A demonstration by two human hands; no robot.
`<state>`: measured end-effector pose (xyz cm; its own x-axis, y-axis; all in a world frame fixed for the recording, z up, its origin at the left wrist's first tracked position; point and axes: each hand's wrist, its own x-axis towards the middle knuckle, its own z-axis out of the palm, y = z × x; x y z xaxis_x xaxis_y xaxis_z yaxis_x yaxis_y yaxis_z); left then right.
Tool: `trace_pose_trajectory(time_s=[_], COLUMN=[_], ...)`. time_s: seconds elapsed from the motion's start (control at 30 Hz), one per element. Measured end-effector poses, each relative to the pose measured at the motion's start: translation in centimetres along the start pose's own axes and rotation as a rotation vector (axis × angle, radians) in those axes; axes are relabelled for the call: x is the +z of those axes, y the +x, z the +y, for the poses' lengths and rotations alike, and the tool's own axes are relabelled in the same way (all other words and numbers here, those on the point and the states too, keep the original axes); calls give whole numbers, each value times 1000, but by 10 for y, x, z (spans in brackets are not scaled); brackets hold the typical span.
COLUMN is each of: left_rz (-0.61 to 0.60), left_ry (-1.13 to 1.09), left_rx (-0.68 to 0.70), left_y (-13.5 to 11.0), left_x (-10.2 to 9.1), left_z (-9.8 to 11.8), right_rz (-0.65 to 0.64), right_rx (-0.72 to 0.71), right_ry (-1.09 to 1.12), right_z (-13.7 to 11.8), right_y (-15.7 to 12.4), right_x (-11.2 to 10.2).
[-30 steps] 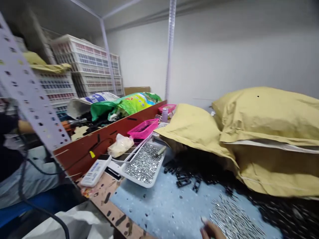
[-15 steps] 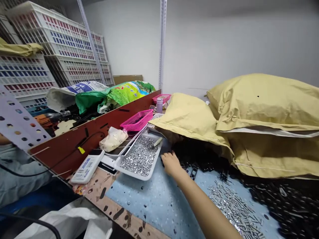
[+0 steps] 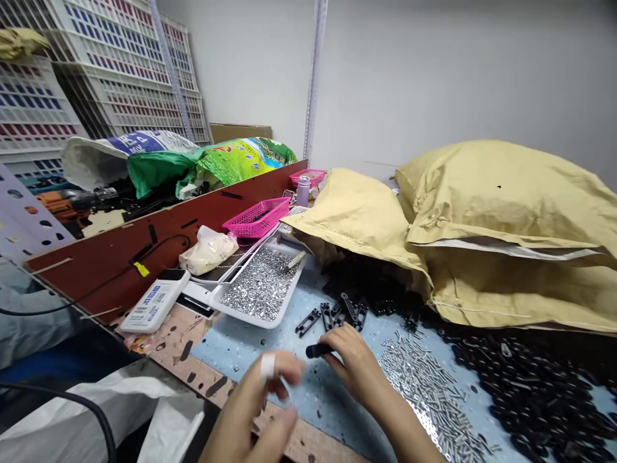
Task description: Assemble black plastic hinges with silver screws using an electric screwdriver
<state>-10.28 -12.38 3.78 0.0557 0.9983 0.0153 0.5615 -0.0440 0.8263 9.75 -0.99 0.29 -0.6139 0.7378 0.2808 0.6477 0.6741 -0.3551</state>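
The blurred left hand point(image 3: 253, 411), one finger taped white, is half-curled, its grip unclear. A small black plastic part point(image 3: 317, 350) is pinched by the right hand point(image 3: 357, 370); if dropped, it could be lost among the loose steel screws point(image 3: 429, 392) to that hand's right. Ahead, a shallow tray point(image 3: 250, 319) of glinting metal bits could be tipped by a knock.

One left hand point(image 3: 250, 411), one right hand point(image 3: 354, 370), two pink baskets point(image 3: 256, 218), one white tray point(image 3: 250, 319)

Nothing legible, blurred blue print on sack point(image 3: 139, 143), tiny print on white box point(image 3: 152, 301)
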Motion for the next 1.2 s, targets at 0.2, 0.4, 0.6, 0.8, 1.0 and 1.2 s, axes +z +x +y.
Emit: trace_pose_trajectory(time_s=[0.2, 0.4, 0.6, 0.8, 1.0, 1.2], left_rz=[-93, -142, -178, -119, -158, -332], left_ry=[182, 389, 420, 187, 105, -116], left_rx=[238, 225, 242, 170, 142, -85], left_y=[50, 66, 74, 71, 70, 65], left_x=[49, 82, 87, 72, 65, 67], left_z=[-14, -15, -7, -7, 3, 2], right_rz=[-75, 403, 319, 162, 127, 218], right_rx=[13, 797, 941, 898, 834, 646], right_ry=[45, -186, -295, -335, -260, 642], right_z=[-2, 93, 155, 174, 167, 62], right_y=[-45, -84, -68, -67, -78, -87], right_x=[-9, -64, -79, -76, -79, -39])
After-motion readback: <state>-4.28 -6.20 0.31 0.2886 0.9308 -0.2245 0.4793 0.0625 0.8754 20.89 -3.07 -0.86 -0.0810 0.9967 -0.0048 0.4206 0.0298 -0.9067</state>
